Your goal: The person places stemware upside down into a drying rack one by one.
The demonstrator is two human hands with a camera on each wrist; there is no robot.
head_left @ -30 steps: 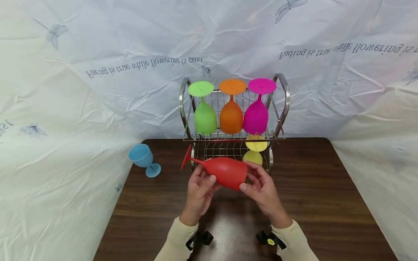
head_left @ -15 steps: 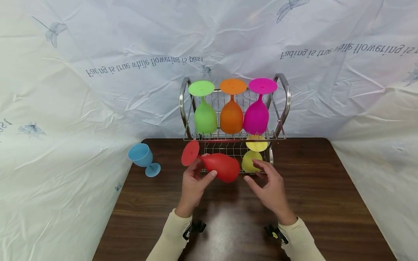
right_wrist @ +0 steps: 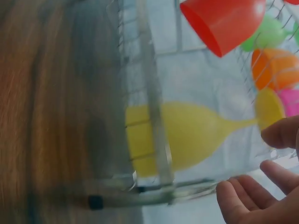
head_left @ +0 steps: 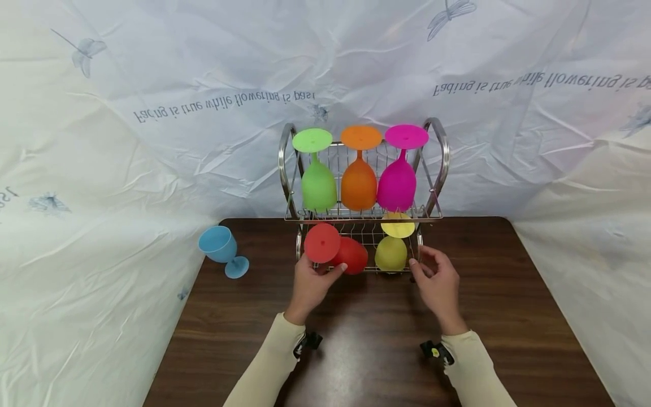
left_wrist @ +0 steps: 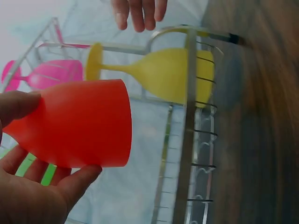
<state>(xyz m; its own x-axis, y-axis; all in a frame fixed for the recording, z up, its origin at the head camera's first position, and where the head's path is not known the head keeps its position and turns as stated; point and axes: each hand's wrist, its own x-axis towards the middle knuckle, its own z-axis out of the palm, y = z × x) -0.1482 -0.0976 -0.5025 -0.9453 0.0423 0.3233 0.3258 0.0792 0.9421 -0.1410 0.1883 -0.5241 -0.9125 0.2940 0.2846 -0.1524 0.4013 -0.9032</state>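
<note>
My left hand [head_left: 310, 287] grips a red plastic goblet [head_left: 352, 255] around its bowl near the stem. The goblet is tilted at the front of the lower tier, its foot toward me; in the left wrist view the rim of the red goblet [left_wrist: 88, 126] stands apart from the rack wires. My right hand [head_left: 440, 284] is at the rack's lower right side, fingers loosely bent and thumb apart. Whether its fingertips touch the rail I cannot tell. Close by, a yellow goblet [head_left: 390, 254] stands upside down on the lower tier of the metal dish rack [head_left: 445, 158].
Upside down on the upper tier are a green goblet [head_left: 319, 183], an orange goblet [head_left: 359, 183] and a magenta goblet [head_left: 398, 183]. A blue goblet [head_left: 218, 244] is at the left edge of the dark wooden table [head_left: 488, 271]. White printed sheeting [head_left: 203, 147] hangs behind.
My right hand has let go of the red goblet's rim and moved right to the rack's side. The left hand has brought the goblet to the lower tier, turning its foot toward me.
</note>
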